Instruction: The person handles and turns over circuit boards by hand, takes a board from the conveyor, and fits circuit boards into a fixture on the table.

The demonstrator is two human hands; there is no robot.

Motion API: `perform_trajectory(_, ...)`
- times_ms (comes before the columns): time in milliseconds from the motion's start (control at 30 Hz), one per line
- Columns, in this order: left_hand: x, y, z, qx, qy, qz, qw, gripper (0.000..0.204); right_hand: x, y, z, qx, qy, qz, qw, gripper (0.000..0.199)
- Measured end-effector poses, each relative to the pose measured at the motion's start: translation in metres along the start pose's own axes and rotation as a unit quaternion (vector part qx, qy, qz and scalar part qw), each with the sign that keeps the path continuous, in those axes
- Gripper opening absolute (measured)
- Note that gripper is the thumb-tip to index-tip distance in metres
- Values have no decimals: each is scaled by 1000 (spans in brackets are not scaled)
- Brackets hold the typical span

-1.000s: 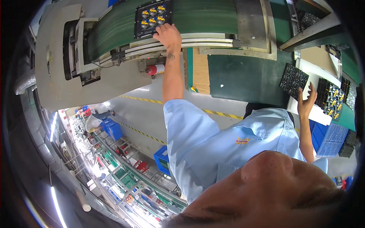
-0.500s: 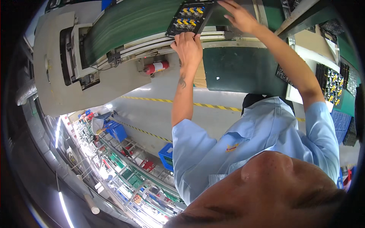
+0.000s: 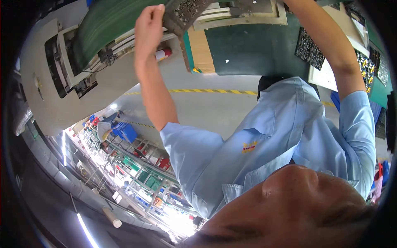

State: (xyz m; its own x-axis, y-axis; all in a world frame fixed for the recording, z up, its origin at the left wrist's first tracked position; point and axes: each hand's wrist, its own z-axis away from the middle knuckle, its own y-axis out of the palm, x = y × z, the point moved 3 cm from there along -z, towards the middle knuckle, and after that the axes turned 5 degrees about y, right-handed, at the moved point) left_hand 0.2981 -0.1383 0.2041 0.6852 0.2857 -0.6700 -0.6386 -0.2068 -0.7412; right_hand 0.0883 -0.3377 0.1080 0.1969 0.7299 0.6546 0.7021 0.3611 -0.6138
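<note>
My left hand [image 3: 149,31] is at the top, left of centre, slightly blurred, its fingers bent together at the left edge of a dark panel [image 3: 187,11]. The panel carries many small parts on its face, and its far end is cut off by the upper edge of the picture. Beyond my left hand lies the green conveyor belt [image 3: 109,25]. My right forearm [image 3: 320,31] reaches up and out at the top, so the right hand itself is out of sight.
Below the panel is a dark green surface [image 3: 256,47] with a brown cardboard strip [image 3: 202,49]. Dark boards [image 3: 309,47] lie near my right arm. A beige machine housing [image 3: 35,82] stands at left. A red cylinder [image 3: 163,53] sits under the conveyor; yellow-black tape [image 3: 215,91] marks the floor.
My left hand has moved left and up. The black tray with yellow and blue parts is no longer visible; a panel without those colours shows there. My right hand has gone out past the top.
</note>
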Motion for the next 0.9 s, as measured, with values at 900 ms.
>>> perform_trajectory(900, 44, -59, 40, 143, -186, 429, 872, 27, 72, -22, 53, 76, 261, -323, 906, 48)
